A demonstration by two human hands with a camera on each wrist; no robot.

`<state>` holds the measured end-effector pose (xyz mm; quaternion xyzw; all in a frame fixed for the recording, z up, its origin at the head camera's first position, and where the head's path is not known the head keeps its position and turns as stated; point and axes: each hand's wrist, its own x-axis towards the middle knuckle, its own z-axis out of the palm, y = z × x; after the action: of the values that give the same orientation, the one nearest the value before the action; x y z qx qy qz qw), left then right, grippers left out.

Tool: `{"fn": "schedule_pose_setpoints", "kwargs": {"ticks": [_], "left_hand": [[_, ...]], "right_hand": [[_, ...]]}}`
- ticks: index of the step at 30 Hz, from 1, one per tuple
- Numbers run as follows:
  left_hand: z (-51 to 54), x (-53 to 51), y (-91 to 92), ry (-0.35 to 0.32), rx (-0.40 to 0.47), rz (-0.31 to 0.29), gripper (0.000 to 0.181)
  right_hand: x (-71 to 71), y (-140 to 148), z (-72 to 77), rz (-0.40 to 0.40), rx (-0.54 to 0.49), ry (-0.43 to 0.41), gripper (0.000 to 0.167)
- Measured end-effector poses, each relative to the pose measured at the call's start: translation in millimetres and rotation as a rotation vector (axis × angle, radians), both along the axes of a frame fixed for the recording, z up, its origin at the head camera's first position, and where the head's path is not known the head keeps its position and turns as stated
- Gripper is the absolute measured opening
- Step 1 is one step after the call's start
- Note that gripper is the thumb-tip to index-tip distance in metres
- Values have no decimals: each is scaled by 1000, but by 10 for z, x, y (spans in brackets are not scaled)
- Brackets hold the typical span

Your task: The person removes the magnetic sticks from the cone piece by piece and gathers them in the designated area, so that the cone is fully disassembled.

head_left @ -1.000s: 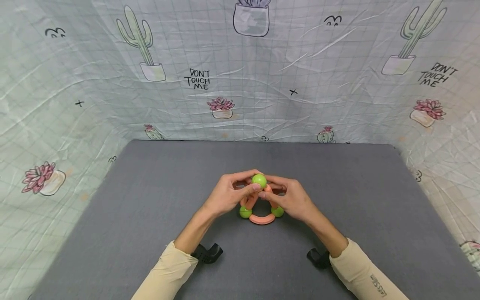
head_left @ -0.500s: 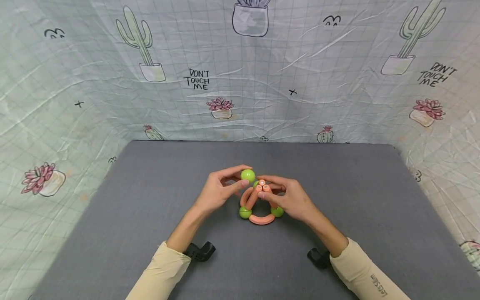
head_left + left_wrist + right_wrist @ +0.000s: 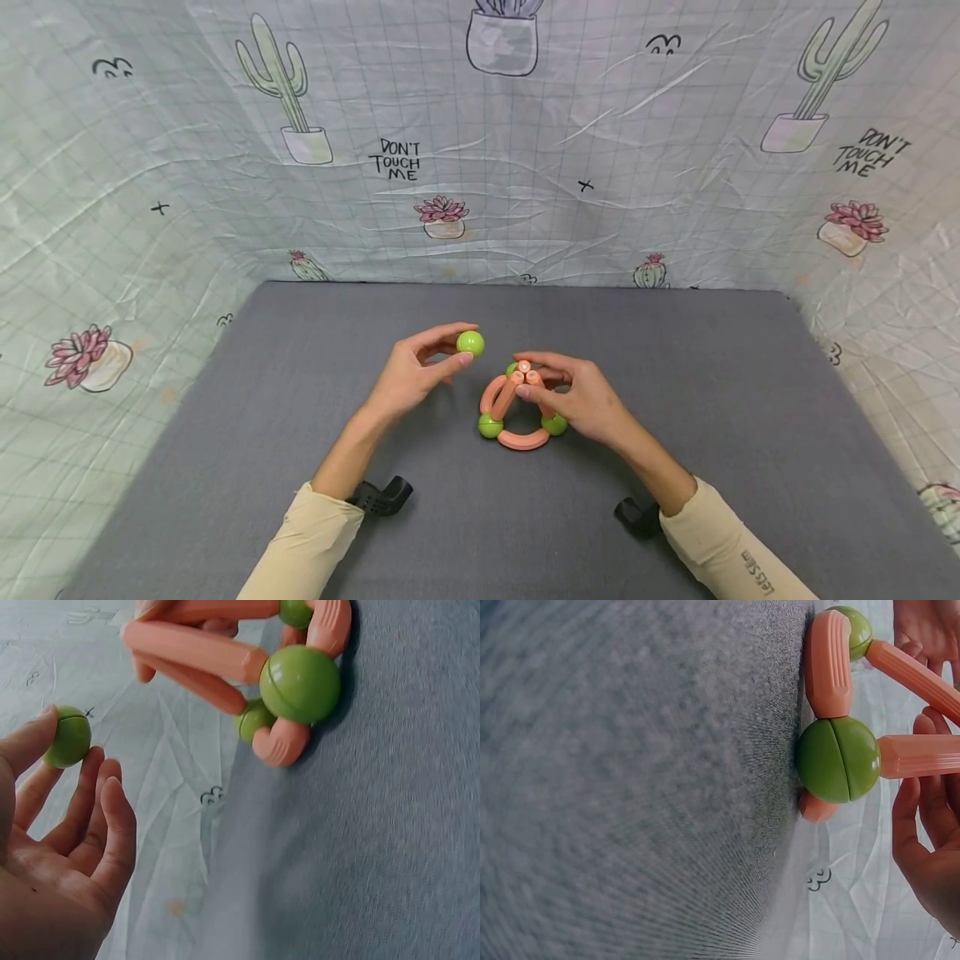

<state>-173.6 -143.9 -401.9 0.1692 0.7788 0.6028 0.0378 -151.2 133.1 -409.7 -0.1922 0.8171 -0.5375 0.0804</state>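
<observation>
My left hand (image 3: 408,373) pinches a loose green ball (image 3: 470,343) between thumb and fingers, up and left of a small frame; the left wrist view shows the same ball (image 3: 69,736) at the fingertips. The frame has green balls (image 3: 491,426) at its base corners, joined by curved orange pieces (image 3: 523,440). Straight orange rods (image 3: 505,399) lean inward from the balls, and their tops meet with bare ends. My right hand (image 3: 585,395) holds those rod tops with thumb and fingers. In the right wrist view one rod (image 3: 919,756) runs from a green ball (image 3: 838,760) toward the fingers.
A grey tabletop (image 3: 675,358) lies under the frame. Behind and at both sides hangs a pale cloth (image 3: 525,233) printed with cacti and words. Black devices (image 3: 386,497) are strapped to both wrists, near the cream sleeves.
The left hand has lifted the green ball off the joined rod tops and moved it left and slightly away, uncovering the rod ends. The right hand has stayed in place on the rods.
</observation>
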Motion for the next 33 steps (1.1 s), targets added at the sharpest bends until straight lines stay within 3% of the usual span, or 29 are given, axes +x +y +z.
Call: {"fn": "schedule_pose_setpoints", "kwargs": {"ticks": [16, 33], "left_hand": [[-91, -59, -312, -52, 3, 60, 43], [-269, -166, -611, -92, 5, 151, 51]], "right_hand": [[26, 38, 9, 12, -14, -14, 46], [8, 12, 0, 30, -35, -12, 45]]}}
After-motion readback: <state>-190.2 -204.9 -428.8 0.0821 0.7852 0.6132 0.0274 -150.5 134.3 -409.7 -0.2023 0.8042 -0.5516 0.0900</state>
